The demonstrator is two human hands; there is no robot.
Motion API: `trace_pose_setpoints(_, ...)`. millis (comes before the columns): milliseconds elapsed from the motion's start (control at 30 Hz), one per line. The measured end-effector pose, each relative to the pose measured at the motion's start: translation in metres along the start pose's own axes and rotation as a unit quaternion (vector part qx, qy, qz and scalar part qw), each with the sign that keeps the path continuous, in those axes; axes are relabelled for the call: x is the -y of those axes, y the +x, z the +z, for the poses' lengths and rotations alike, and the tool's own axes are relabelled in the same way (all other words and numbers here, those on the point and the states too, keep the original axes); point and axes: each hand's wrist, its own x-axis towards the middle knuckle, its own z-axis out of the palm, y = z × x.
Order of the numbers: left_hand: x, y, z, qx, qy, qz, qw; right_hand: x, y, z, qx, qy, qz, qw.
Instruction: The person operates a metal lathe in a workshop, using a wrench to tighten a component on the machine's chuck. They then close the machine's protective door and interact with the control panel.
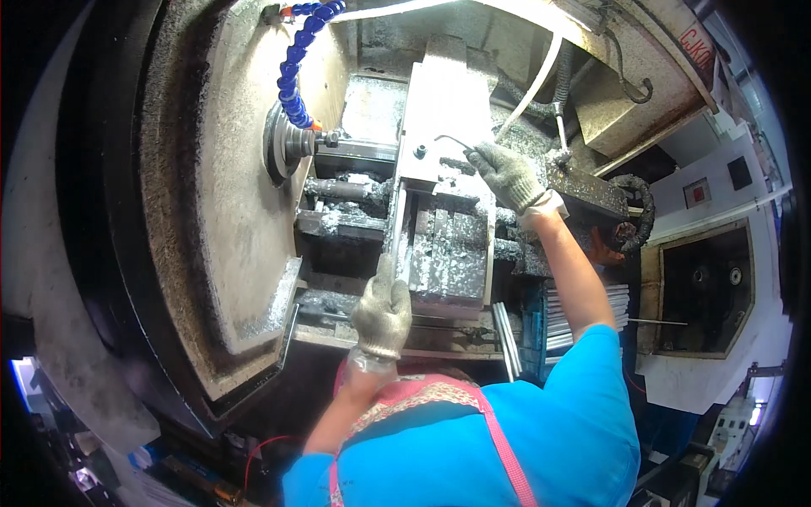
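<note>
I work in gloves inside a lathe scattered with metal chips. My left hand (382, 317) is closed around the near end of a long silver metal bar (403, 232), which lies along the left side of the chip-covered slide (449, 253). My right hand (508, 176) grips a thin bent metal rod (456, 141); its curved tip points left, over the bright tool block (439, 110). A dark round bolt (421, 151) sits on the block, just below that tip. The part of the rod inside my right palm is hidden.
Left of the block, the chuck (291, 144) juts from the headstock wall, with a blue segmented coolant hose (292, 72) above it. Several silver bars (574, 317) lie beside a blue crate (533, 325) near my right elbow. A white machine cabinet (718, 253) stands at right.
</note>
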Motion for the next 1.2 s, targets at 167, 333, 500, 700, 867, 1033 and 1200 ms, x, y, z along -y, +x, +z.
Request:
trace_pose_setpoints(167, 0.0, 0.0, 0.0, 0.002, -0.001, 0.004, 1.0, 0.006, 0.007, -0.01, 0.018, -0.034, -0.064, 0.997)
trace_pose_setpoints(333, -0.001, 0.001, -0.001, 0.004, 0.012, 0.004, 1.0, 0.004, 0.017, -0.006, 0.034, -0.015, -0.081, 0.996)
trace_pose_setpoints(500, -0.002, 0.002, -0.002, -0.01, 0.0, 0.02, 1.0, 0.006, 0.021, -0.006, 0.05, -0.037, -0.082, 0.995)
trace_pose_setpoints(700, -0.003, 0.002, -0.003, -0.004, 0.01, 0.018, 1.0, -0.017, 0.037, -0.008, 0.041, -0.099, -0.177, 0.978)
trace_pose_setpoints(867, -0.004, 0.002, -0.002, 0.006, 0.011, 0.003, 1.0, -0.018, 0.052, -0.013, -0.003, -0.15, -0.244, 0.958)
trace_pose_setpoints(1033, -0.002, 0.002, -0.003, 0.001, 0.011, 0.014, 1.0, -0.016, 0.074, -0.018, 0.007, -0.176, -0.276, 0.945)
trace_pose_setpoints(1200, -0.006, 0.002, -0.004, 0.004, -0.001, 0.004, 1.0, -0.018, 0.085, -0.018, 0.033, -0.222, -0.299, 0.927)
